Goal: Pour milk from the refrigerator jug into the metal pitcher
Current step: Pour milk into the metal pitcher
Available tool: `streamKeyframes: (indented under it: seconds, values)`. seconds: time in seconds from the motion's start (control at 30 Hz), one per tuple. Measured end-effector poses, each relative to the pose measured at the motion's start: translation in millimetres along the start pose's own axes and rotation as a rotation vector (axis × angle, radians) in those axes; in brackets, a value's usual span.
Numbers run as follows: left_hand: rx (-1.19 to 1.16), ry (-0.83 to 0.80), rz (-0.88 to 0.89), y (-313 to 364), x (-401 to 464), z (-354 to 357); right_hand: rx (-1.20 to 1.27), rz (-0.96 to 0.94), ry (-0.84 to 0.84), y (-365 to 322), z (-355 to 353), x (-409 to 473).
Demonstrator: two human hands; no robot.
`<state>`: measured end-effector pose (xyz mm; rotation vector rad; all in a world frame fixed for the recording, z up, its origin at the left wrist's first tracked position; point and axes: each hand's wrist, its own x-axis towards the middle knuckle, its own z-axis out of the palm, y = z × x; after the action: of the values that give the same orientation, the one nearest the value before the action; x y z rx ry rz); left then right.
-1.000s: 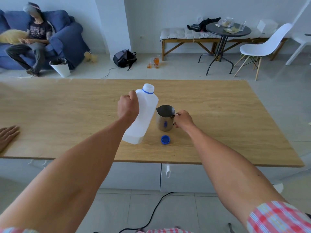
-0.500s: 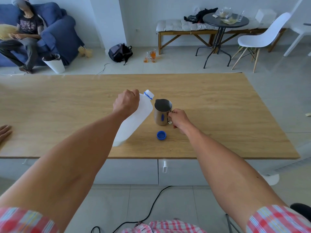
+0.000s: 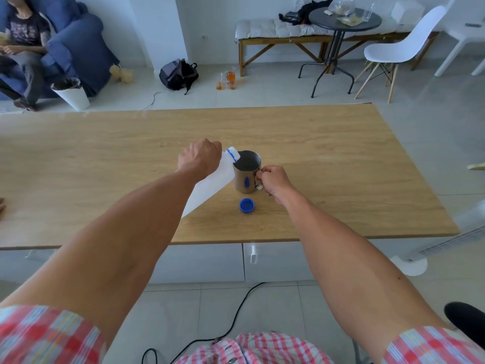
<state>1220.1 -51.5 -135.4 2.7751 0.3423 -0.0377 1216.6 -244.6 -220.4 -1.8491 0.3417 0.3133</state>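
My left hand point(image 3: 200, 158) grips the white plastic milk jug point(image 3: 210, 186) near its top and holds it tilted to the right. Its open, blue-ringed spout sits at the rim of the metal pitcher point(image 3: 246, 176). The pitcher stands upright on the wooden table point(image 3: 341, 166), and my right hand point(image 3: 274, 179) holds its handle on the right side. No stream of milk can be made out at the spout. The jug's blue cap point(image 3: 247, 205) lies on the table just in front of the pitcher.
Another person's fingers point(image 3: 1, 206) rest at the table's left edge. A cable point(image 3: 236, 316) runs over the floor below me. Beyond the table are a sofa with a seated person point(image 3: 23, 43), a backpack point(image 3: 178, 73), a round table point(image 3: 343, 19) and a white chair point(image 3: 404, 48).
My left hand has tipped the jug further to the right and brought its spout from beside the pitcher to the pitcher's rim. My right hand has stayed on the handle.
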Motion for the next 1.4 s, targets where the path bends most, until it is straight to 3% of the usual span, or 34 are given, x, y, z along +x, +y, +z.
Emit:
streamKeyframes:
  seconds: [1.4]
  values:
    - [0.202, -0.074, 0.051, 19.8, 4.1, 0.6, -0.016, 0.001, -0.025, -8.1, -3.4, -8.4]
